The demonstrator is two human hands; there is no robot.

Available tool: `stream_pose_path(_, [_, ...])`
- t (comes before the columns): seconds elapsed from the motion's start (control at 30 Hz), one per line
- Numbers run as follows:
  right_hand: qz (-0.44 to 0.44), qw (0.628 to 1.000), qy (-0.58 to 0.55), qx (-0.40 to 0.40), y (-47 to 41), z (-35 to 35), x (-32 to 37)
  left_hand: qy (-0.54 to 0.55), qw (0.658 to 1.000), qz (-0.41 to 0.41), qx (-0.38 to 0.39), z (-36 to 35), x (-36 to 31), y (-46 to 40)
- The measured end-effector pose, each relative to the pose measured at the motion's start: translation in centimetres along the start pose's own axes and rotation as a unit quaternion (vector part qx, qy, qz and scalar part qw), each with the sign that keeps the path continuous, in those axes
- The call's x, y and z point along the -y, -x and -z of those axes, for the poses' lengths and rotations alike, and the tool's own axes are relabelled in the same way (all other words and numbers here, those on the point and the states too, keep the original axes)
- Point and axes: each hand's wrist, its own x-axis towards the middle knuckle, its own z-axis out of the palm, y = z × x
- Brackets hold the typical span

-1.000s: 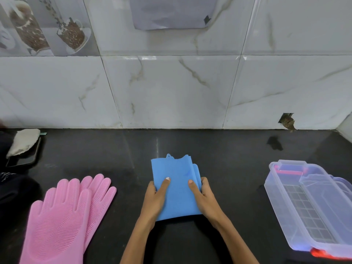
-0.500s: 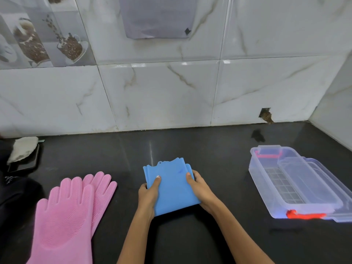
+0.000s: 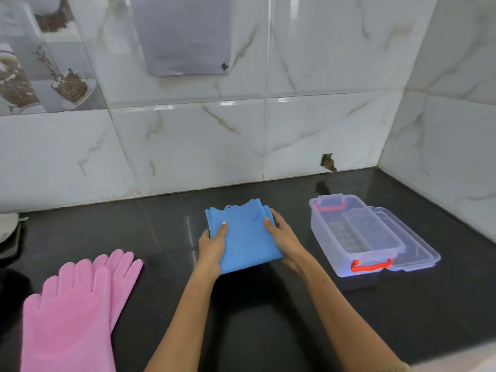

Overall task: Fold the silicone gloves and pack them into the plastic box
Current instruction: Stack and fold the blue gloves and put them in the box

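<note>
Centre of frame: your left hand (image 3: 213, 244) and right hand (image 3: 281, 234) pinch the folded blue gloves (image 3: 243, 236) by their side edges, thumbs pressed on top, just above the dark counter (image 3: 166, 232). The open plastic box (image 3: 354, 237) sits at right, its lid (image 3: 418, 253) beneath it. Silicone likely springs open; loosen either pinch and the fold unrolls, snagging the rim. Pink gloves (image 3: 77, 304), lower left, lie unfolded.

A black counter (image 3: 139, 237) meets a white marble-tiled wall (image 3: 188, 146). A grey paper sheet (image 3: 185, 36) hangs on the wall above the counter's back edge.
</note>
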Motion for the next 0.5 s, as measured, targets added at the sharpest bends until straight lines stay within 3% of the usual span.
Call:
stream_pose_path(0.23, [0.063, 0.993, -0.029, -0.098, 2.0, 11.6, 5.9, -0.005, 0.994, -0.048, 0.099, -13.0, -1.4, 1.3])
stream_pose_path(0.5, [0.007, 0.986, 0.002, -0.164, 4.6, 20.6, 7.4, -0.005, 0.983, 0.008, 0.181, -22.4, 1.0, 3.2])
